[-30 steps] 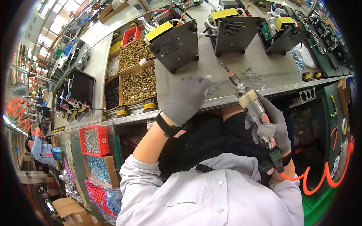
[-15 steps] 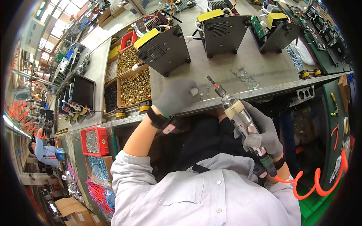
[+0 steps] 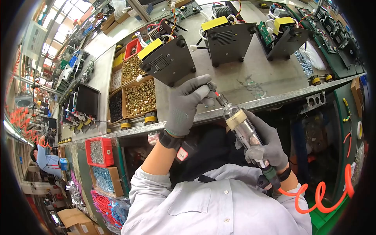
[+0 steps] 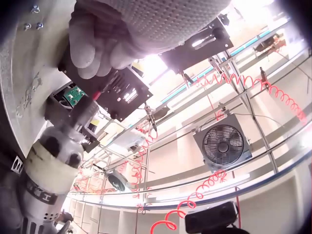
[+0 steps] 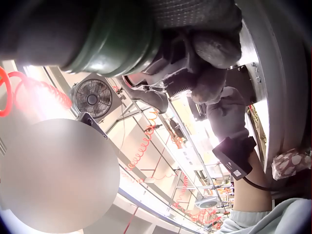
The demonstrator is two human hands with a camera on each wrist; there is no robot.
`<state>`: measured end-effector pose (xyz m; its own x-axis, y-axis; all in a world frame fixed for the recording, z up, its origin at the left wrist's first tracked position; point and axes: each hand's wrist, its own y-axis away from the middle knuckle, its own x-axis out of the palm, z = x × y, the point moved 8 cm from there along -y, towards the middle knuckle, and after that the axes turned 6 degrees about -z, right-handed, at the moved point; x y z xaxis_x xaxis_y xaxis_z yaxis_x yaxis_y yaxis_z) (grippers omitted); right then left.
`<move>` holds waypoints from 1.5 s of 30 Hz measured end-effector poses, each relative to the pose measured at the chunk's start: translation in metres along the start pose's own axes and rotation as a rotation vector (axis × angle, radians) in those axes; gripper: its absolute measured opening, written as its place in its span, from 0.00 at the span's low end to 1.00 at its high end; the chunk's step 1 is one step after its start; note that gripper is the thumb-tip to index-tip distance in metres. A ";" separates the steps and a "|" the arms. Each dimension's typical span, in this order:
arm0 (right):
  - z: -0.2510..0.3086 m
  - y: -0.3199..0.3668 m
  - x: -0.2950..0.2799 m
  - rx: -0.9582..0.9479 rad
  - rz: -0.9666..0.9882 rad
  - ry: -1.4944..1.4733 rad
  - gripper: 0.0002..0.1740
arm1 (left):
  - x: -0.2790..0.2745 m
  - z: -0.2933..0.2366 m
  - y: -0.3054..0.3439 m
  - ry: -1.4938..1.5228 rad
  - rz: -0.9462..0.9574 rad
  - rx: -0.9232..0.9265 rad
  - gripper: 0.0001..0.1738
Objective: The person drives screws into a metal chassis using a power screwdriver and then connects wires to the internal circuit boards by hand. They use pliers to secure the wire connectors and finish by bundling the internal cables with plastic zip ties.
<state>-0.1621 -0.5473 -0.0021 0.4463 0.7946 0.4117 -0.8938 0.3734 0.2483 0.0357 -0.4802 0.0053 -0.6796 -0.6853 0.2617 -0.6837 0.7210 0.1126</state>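
Observation:
In the head view the left gloved hand [image 3: 187, 102] has its thumb and fingers curled at the tip of a power screwdriver [image 3: 244, 133], pinching around the bit; whether a screw is there is too small to tell. The right gloved hand [image 3: 268, 143] grips the driver's body, which points up and left. The left wrist view shows the left hand [image 4: 107, 44] with fingertips beside the red-banded bit of the driver [image 4: 51, 168]. In the right wrist view the right hand [image 5: 214, 46] wraps the driver, its green end [image 5: 117, 41] nearby.
Three black panels [image 3: 170, 60] with yellow-topped parts stand along the bench [image 3: 274, 84]. Brass fittings [image 3: 139, 96] fill boxes at left. Red bin [image 3: 99, 152] hangs below the bench edge. An orange coiled hose [image 3: 321, 197] trails from the driver.
The left hand has moved over to the driver's tip and its fingers now close around the bit. The driver and right hand have shifted left.

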 end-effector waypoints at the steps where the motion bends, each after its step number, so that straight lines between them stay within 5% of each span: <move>1: 0.000 0.000 0.000 -0.008 -0.003 -0.005 0.57 | 0.001 -0.002 0.002 -0.039 -0.034 0.021 0.19; 9: 0.005 0.006 -0.002 -0.022 -0.067 0.051 0.56 | 0.011 -0.015 0.004 -0.280 -0.178 0.242 0.16; 11: 0.012 0.005 -0.003 -0.095 -0.088 0.165 0.55 | 0.023 -0.036 0.011 -0.674 -0.171 0.594 0.14; 14: 0.018 0.002 -0.009 -0.199 -0.101 0.335 0.54 | 0.043 -0.057 0.014 -0.942 -0.136 0.850 0.14; 18: 0.024 -0.005 -0.009 -0.193 -0.123 0.202 0.53 | 0.052 -0.092 0.000 -0.988 -0.038 0.967 0.12; 20: 0.028 -0.009 -0.015 -0.185 -0.176 0.151 0.53 | 0.055 -0.124 -0.007 -1.209 -0.148 1.236 0.25; 22: 0.028 -0.014 -0.020 -0.154 -0.180 0.101 0.54 | 0.065 -0.155 -0.028 -1.398 -0.174 1.308 0.30; 24: 0.024 -0.018 -0.023 -0.167 -0.175 0.053 0.54 | 0.088 -0.153 -0.061 -1.741 0.094 1.380 0.39; 25: 0.025 -0.020 -0.024 -0.181 -0.170 0.008 0.54 | 0.090 -0.155 -0.073 -1.740 0.088 1.388 0.39; 28: 0.023 -0.019 -0.024 -0.165 -0.186 -0.030 0.54 | 0.094 -0.112 -0.124 -1.962 0.418 0.864 0.45; 30: 0.025 -0.019 -0.028 -0.203 -0.246 -0.014 0.54 | 0.097 -0.108 -0.132 -1.898 0.455 0.808 0.46; 38: 0.031 -0.015 -0.045 -0.167 -0.238 -0.009 0.55 | 0.121 -0.098 -0.107 -1.951 0.427 0.725 0.50; 41: 0.031 -0.014 -0.057 -0.181 -0.189 -0.005 0.53 | 0.132 -0.093 -0.097 -1.992 0.288 1.099 0.47; 45: 0.037 -0.011 -0.068 -0.163 -0.164 -0.005 0.53 | 0.139 -0.092 -0.102 -2.084 0.293 0.902 0.45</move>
<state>-0.1807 -0.6230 -0.0008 0.5858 0.7149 0.3817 -0.8045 0.5698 0.1676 0.0358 -0.6395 0.1186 0.4087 -0.1631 -0.8980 -0.0469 0.9789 -0.1991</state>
